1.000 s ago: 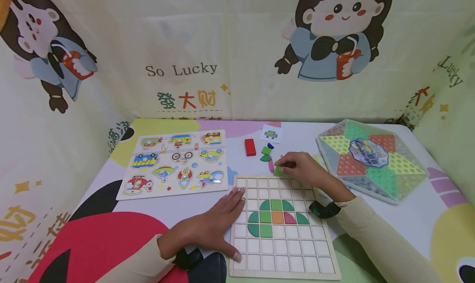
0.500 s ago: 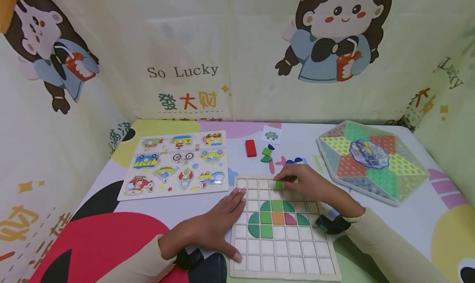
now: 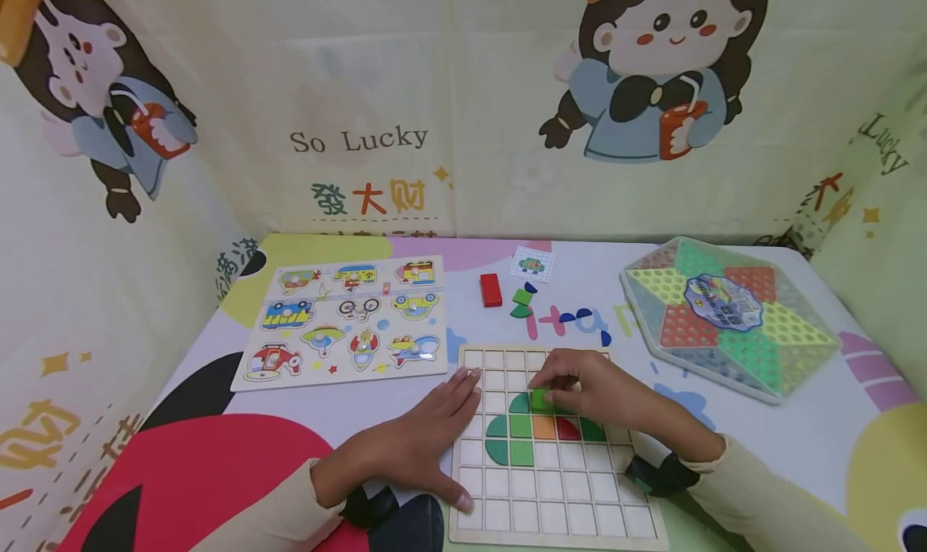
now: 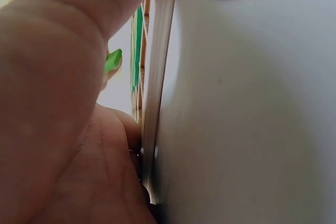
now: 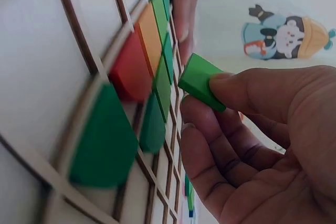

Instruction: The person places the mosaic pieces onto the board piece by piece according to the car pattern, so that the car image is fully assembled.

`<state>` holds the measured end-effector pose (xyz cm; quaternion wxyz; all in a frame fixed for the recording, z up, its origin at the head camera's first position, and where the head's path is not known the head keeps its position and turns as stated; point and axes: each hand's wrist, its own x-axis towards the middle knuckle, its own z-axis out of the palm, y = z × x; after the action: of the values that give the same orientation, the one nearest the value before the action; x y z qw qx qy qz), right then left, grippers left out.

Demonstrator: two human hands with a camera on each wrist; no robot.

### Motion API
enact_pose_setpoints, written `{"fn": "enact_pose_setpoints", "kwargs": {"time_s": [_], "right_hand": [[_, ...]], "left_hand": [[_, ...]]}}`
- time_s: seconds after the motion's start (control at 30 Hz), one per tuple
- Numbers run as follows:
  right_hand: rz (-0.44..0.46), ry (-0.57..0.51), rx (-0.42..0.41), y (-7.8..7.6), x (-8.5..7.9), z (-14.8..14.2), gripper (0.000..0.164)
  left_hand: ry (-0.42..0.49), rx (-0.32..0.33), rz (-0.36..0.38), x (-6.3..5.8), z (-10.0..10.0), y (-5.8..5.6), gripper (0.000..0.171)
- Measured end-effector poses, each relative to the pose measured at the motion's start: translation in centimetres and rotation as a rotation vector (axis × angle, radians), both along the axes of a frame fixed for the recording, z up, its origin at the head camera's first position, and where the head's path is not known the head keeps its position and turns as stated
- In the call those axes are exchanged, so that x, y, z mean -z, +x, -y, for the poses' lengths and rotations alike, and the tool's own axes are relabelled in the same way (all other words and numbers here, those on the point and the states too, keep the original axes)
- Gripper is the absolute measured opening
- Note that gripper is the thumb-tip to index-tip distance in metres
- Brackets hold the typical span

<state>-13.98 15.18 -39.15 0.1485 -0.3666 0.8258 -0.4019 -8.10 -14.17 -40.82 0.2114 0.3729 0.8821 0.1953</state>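
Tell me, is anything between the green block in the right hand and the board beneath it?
Nothing visible fills the gap between the green block in the right hand and the board. Coloured pieces already fill part of it; other parts are bare.

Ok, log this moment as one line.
left hand: on wooden grid board, left edge; right hand: pinches green square block over board; blue pieces: loose beyond board

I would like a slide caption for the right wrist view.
The right hand pinches a green block above a grid board holding coloured pieces.
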Motion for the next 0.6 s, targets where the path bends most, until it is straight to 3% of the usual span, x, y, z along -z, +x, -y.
{"fn": "enact_pose_setpoints", "kwargs": {"time_s": [0.6], "right_hand": [[0.15, -0.038, -0.135, 2.6, 0.1, -0.2, 0.017]], "left_hand": [[-0.022, -0.028, 0.016, -0.3, -0.1, 0.2, 0.12]]}}
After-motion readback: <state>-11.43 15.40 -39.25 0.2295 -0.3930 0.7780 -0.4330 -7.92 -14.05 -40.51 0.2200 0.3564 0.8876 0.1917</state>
